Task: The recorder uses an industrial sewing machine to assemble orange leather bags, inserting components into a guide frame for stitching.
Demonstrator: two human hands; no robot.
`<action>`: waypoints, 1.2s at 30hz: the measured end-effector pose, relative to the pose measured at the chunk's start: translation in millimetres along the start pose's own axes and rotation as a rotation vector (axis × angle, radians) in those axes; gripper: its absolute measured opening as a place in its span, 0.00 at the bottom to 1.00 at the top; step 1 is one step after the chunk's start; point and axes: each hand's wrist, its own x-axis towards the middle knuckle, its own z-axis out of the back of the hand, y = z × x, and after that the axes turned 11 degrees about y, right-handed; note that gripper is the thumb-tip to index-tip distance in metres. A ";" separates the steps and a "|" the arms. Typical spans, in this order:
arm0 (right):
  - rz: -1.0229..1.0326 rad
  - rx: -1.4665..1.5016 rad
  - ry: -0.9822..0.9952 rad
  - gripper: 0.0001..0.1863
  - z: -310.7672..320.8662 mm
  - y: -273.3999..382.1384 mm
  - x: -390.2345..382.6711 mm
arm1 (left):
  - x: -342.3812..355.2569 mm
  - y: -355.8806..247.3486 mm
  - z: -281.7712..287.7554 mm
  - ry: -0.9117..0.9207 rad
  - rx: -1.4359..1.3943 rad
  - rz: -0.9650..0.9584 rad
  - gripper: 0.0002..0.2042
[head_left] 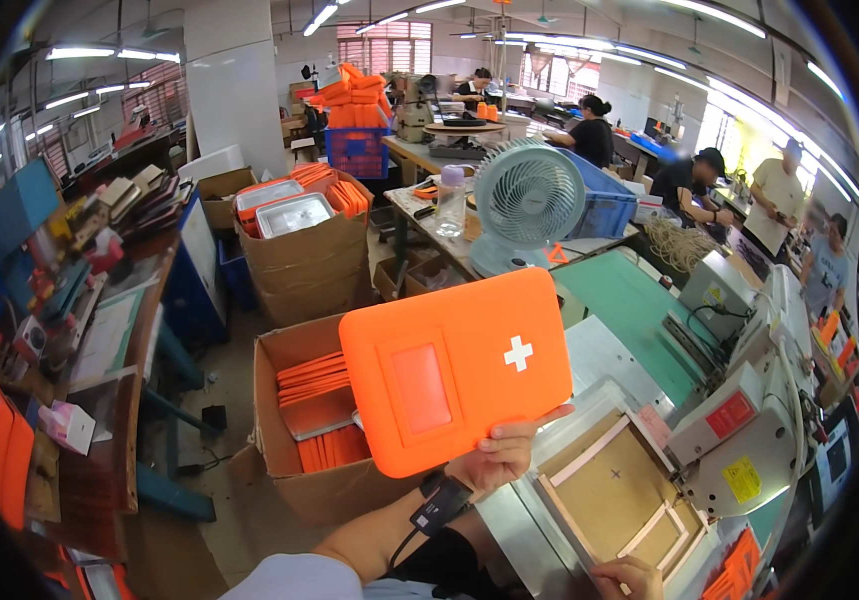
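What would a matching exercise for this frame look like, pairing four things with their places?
1 orange panel
2 white fan
3 cardboard box
4 right hand

a on the far table
b held up in the left hand
c at the picture's lower edge, by the tan jig
d on the floor, holding orange pieces

Pairs: 1-b, 2-a, 3-d, 4-c

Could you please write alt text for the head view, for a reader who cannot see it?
The left hand holds up an orange rectangular panel with a white cross, above a cardboard box of similar orange pieces. The right hand rests at the lower edge beside a tan framed plate on a machine.
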 end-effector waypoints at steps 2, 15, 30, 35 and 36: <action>0.021 0.001 0.003 0.05 0.3 -3.1 0.8 | -3.1 -4.1 -2.7 0.003 0.016 -0.029 0.28; -0.059 0.068 0.039 0.06 3.1 -4.9 2.9 | -178.6 -196.9 -146.4 -1.107 1.820 -1.366 0.22; -0.178 -0.037 0.023 0.08 1.5 10.1 -8.6 | -125.8 -275.2 38.8 -1.671 2.562 -0.289 0.40; -0.301 -0.057 -0.171 0.09 10.0 31.9 -48.8 | -197.5 -370.7 65.6 -1.578 2.683 -0.148 0.27; -0.363 -0.016 -0.158 0.08 12.2 37.0 -57.4 | -211.7 -389.1 58.4 -1.388 2.574 -0.426 0.22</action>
